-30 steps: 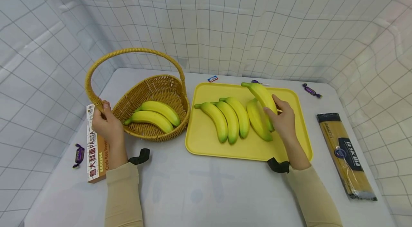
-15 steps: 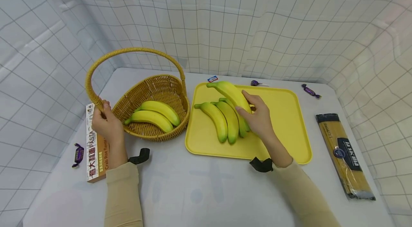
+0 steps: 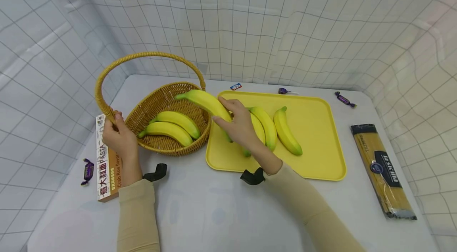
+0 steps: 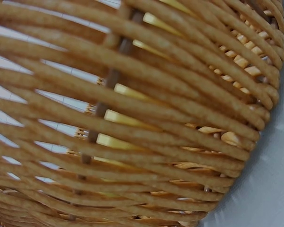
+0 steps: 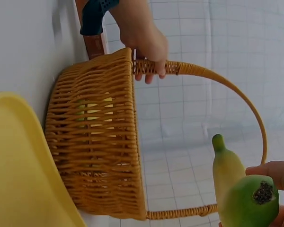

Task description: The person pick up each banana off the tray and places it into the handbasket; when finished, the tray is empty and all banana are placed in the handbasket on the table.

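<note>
My left hand (image 3: pixel 120 137) grips the handle (image 3: pixel 151 54) of a wicker basket (image 3: pixel 187 107) low on its left side. Two yellow-green bananas (image 3: pixel 168 132) lie in the basket. A banana (image 3: pixel 205 101) is held between the thumb and fingers of my right hand (image 3: pixel 240 123), its stem reaching over the basket's right rim. In the right wrist view this banana (image 5: pixel 229 172) shows its dark end toward the camera, raised beside the handle. Several more bananas (image 3: pixel 287 133) rest on the yellow tray (image 3: pixel 317 137), some partly hidden by my right hand. Basket weave (image 4: pixel 146 104) fills the left wrist view.
A pasta box (image 3: pixel 107 164) lies by my left forearm, with a purple wrapped candy (image 3: pixel 88 171) beside it. At the right is a spaghetti pack (image 3: pixel 383 170). Behind the tray lie a lollipop (image 3: pixel 283 91) and small candies (image 3: pixel 345 99). Gridded white curtains surround the table.
My right hand has carried the banana leftward from the tray's right part to the basket's right rim. My left hand has kept its grip on the handle.
</note>
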{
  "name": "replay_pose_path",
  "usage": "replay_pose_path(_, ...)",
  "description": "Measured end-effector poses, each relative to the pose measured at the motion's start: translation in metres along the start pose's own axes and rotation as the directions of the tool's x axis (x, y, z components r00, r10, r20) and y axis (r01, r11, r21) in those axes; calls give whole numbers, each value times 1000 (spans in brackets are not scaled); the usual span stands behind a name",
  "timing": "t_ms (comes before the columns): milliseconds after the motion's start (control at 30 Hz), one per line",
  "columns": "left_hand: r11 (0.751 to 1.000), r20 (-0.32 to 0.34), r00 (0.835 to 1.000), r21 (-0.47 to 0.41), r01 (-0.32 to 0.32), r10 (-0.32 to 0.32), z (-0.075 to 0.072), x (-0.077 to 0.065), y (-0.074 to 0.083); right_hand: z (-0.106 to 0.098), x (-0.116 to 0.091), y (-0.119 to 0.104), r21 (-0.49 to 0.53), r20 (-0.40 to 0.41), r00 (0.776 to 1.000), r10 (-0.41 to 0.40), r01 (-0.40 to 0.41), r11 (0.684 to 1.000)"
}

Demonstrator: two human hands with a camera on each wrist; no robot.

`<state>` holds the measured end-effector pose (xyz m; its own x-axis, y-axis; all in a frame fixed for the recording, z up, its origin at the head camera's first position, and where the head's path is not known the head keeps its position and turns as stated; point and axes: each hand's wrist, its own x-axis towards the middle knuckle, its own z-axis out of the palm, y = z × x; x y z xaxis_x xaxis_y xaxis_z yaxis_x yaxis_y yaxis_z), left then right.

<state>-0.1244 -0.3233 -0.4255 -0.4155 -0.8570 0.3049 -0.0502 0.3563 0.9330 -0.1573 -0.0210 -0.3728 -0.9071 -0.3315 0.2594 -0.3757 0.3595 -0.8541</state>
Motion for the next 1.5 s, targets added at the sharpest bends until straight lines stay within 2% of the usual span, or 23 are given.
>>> replay_pose_path(100, 1000, -2, 1000, 5, 1, -1, 0, 0, -1, 19, 12, -9, -7, 28, 1000, -12, 12, 1000)
replay_pose_path(300, 1000, -7, 1000, 0, 10, -10, 1, -1, -3, 54, 32, -20, -87, 89, 996, -13, 21, 996)
replay_pose_path(567, 1000, -11, 1000, 25, 6, -6, 2, -1, -4, 85, 53, -14, -230, 57, 998, -1, 14, 973)
replay_pose_path(767, 1000, -11, 1000, 22, 8, -8, 3, -1, -3, 99, 59, -7, -301, 25, 1000, 8, 0, 954)
replay_pose_path(1100, 1000, -18, 1000, 19, 4, -3, 1, -2, -3, 116, 65, 0, -227, 18, 995, 98, -92, 970)
replay_pose_path(1500, 1000, -8, 1000, 19, 24, -24, 1, 0, -3, 128, 74, 6, -243, 34, 979, 202, -188, 952)
